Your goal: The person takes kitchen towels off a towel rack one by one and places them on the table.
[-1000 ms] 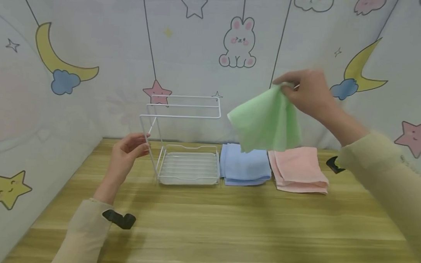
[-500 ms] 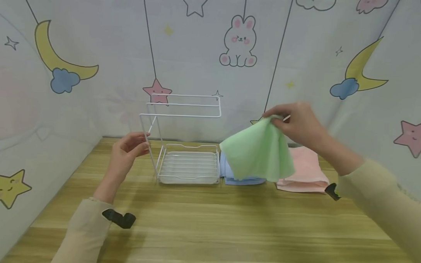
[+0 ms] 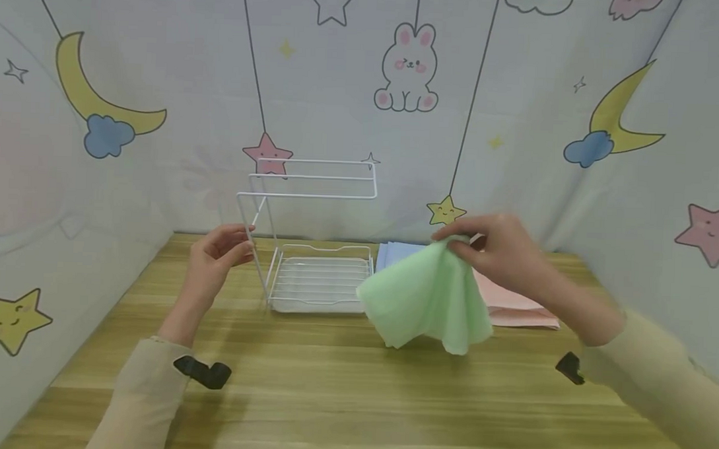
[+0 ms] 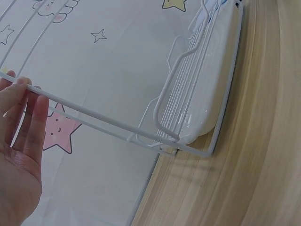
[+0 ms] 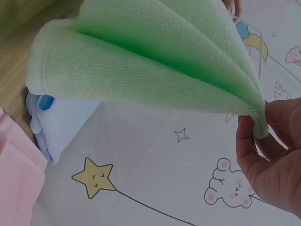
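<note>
My right hand [image 3: 498, 252] pinches a light green towel [image 3: 425, 296] by its top, and the cloth hangs down in folds. In the head view the towel overlaps a folded blue towel [image 3: 394, 253] and part of a folded pink towel [image 3: 520, 306]. My left hand [image 3: 218, 256] holds the slanted upright wire of a white wire rack [image 3: 307, 197] between thumb and fingers. The left wrist view shows that grip on the wire [image 4: 89, 109] closely. In the right wrist view, thumb and fingers squeeze the gathered end of the green towel [image 5: 141, 70].
Low in the rack sits a white tray [image 3: 317, 307] under a wire grid. Everything stands on a wood-grain table [image 3: 306, 394], with a cartoon-printed curtain [image 3: 334, 91] behind it and at both sides. A black strap piece [image 3: 205, 373] sticks out from the left sleeve.
My right hand has come down and slightly left with the green towel, which now covers more of the blue towel. The left hand stays on the rack.
</note>
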Demonstrator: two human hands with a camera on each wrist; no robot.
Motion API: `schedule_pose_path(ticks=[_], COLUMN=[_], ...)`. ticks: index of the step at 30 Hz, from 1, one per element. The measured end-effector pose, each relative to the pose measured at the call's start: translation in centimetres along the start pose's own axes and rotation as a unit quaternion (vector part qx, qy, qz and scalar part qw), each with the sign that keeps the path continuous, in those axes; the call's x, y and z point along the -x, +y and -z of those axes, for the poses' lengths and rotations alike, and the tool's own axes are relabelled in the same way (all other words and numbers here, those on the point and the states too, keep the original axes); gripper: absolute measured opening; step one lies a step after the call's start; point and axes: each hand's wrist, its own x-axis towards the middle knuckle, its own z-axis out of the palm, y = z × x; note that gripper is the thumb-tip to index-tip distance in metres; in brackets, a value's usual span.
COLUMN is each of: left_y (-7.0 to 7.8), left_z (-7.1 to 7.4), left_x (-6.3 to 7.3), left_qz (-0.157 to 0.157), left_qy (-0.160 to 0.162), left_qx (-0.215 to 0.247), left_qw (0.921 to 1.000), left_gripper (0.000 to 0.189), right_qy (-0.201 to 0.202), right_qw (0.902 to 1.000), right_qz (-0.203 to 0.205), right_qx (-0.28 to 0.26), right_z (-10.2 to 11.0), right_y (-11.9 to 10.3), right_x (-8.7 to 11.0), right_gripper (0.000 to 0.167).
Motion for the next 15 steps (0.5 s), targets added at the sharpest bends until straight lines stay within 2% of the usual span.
schedule_pose_path(ticks=[5,9,13,15], left_y=[0.1,0.0,-0.1,-0.1], left_z=[0.0,0.0,0.0,0.1], left_x=[0.0,0.0,-0.1,-0.1], left_qz=[0.0,-0.001,0.001,0.0], left_qy=[0.002,0.0,-0.004,-0.002], left_qx=[-0.001,-0.001,-0.003,0.0], left_qw=[1.0,1.0,1.0,1.0], left_gripper=[0.027,0.021,0.021,0.021], right_qy=[-0.022,-0.051,-0.077,-0.096], right_qw=[0.9984,0.9917,0.9782,0.9651], right_qz=[-0.019,-0.034,-0.052,-0.075], right_qx=[-0.048,-0.113,-0.186,-0.232], right_z=[-0.1,0.2,0.2,-0.4], right_y=[-1.2,-1.8,-1.2,-0.2], right_x=[0.9,1.5,1.9,2.0], right_gripper=[0.026,0.024,0.021,0.022])
